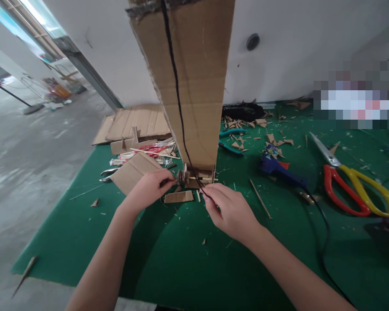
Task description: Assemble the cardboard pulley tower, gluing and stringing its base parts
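A tall cardboard tower (194,86) stands upright on the table, and a black cord (178,95) runs down its front. At its foot a thin wooden stick (202,178) lies crosswise between cardboard side pieces, with a small round cardboard wheel (180,178) at its left end. My left hand (152,185) is closed at that wheel, its fingertips on a small part at the outer side that I cannot make out. My right hand (228,207) pinches the black cord just in front of the stick. A small cardboard strip (179,197) lies between the hands.
On the green table (168,259), a blue glue gun (280,170) with a trailing cable and large red-and-yellow scissors (350,181) lie to the right. Teal-handled pliers (231,141) lie behind. Cardboard sheets (139,121) and packaged sticks (145,153) lie left; scraps are scattered about.
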A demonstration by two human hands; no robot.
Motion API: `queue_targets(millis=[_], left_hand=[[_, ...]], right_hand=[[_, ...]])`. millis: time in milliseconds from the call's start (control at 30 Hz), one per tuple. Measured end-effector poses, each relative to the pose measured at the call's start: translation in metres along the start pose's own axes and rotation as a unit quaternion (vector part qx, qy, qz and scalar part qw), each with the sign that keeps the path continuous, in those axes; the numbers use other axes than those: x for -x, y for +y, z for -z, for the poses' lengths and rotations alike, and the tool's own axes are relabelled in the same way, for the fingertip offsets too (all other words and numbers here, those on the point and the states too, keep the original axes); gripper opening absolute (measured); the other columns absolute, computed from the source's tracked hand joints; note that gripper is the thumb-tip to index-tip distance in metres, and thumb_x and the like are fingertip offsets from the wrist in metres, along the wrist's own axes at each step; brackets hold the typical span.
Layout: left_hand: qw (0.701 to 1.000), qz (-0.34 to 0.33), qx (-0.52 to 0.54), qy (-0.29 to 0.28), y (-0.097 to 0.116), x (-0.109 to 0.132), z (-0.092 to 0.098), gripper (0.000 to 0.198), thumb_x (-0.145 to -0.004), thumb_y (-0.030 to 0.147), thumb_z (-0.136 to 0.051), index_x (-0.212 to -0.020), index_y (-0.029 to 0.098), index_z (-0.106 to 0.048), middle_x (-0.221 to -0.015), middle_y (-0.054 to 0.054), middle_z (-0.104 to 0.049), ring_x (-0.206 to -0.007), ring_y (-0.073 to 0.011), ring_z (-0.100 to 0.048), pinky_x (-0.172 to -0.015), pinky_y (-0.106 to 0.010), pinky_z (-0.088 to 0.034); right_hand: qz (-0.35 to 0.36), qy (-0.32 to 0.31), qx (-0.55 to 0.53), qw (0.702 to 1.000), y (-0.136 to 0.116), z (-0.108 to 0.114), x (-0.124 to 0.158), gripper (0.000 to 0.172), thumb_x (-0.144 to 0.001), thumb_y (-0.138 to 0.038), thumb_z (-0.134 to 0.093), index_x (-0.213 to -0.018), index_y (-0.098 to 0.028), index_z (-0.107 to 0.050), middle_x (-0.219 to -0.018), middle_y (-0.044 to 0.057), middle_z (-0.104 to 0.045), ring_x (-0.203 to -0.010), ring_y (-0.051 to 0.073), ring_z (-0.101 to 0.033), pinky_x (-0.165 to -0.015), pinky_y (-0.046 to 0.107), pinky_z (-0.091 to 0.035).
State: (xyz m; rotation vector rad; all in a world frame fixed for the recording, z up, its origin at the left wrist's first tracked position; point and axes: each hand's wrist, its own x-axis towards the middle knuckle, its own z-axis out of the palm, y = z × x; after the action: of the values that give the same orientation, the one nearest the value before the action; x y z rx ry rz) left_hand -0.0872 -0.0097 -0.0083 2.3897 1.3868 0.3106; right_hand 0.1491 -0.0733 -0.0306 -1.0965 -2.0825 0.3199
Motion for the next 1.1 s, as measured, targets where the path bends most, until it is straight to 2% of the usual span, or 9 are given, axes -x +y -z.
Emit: queue_targets(millis=[133, 467, 600, 767, 1100], left_hand=[[1.0, 0.004, -0.008, 0.001, -0.0006, -0.0003, -0.0019, 0.015, -0.086, 0.028, -0.048, -0.081, 0.02, -0.06, -0.079, 0.001, -0.064, -0.073, -0.0134, -0.058, -0.066, -0.022, -0.04], [0.998, 0.017, -0.06, 0.026, -0.0011, 0.002, -0.0039, 0.017, -0.086, 0.03, -0.045, -0.083, 0.02, -0.059, -0.082, -0.001, -0.062, -0.075, -0.0153, -0.057, -0.064, -0.024, -0.039], [0.997, 0.007, -0.074, 0.014, 0.0011, 0.0013, -0.002, 0.022, -0.088, 0.032, -0.042, -0.088, 0.02, -0.06, -0.083, -0.002, -0.061, -0.076, -0.0161, -0.057, -0.066, -0.025, -0.041], [0.998, -0.005, -0.062, -0.008, 0.0018, -0.0006, -0.0015, 0.024, -0.091, 0.027, -0.036, -0.088, 0.02, -0.06, -0.085, -0.003, -0.061, -0.08, -0.0165, -0.057, -0.07, -0.026, -0.042], [0.998, -0.005, -0.054, 0.008, 0.0036, -0.0004, -0.003, 0.023, -0.089, 0.028, -0.039, -0.082, 0.018, -0.059, -0.081, -0.003, -0.06, -0.075, -0.0161, -0.056, -0.066, -0.026, -0.042]], right_hand=[[0.001, -0.001, -0.003, 1.0, 0.0009, -0.0001, -0.0001, 0.024, -0.087, -0.015, -0.042, -0.102, -0.013, -0.061, -0.098, 0.009, -0.066, -0.089, 0.016, -0.061, -0.074, 0.029, -0.052], [0.019, -0.006, 0.009, 1.0, -0.0035, -0.0011, -0.0014, 0.025, -0.087, -0.015, -0.04, -0.1, -0.013, -0.061, -0.097, 0.01, -0.066, -0.09, 0.016, -0.061, -0.07, 0.028, -0.052], [0.02, -0.005, 0.014, 1.0, -0.0032, -0.0006, -0.0013, 0.023, -0.087, -0.015, -0.041, -0.099, -0.013, -0.062, -0.095, 0.009, -0.066, -0.088, 0.016, -0.061, -0.068, 0.027, -0.052], [0.012, -0.007, 0.016, 1.0, -0.0016, 0.0013, -0.0008, 0.024, -0.087, -0.016, -0.041, -0.1, -0.013, -0.062, -0.096, 0.009, -0.066, -0.088, 0.016, -0.062, -0.068, 0.028, -0.052], [0.015, 0.0, 0.022, 1.0, -0.0019, 0.0019, -0.0016, 0.025, -0.087, -0.015, -0.042, -0.1, -0.013, -0.062, -0.096, 0.009, -0.066, -0.089, 0.016, -0.062, -0.071, 0.028, -0.053]])
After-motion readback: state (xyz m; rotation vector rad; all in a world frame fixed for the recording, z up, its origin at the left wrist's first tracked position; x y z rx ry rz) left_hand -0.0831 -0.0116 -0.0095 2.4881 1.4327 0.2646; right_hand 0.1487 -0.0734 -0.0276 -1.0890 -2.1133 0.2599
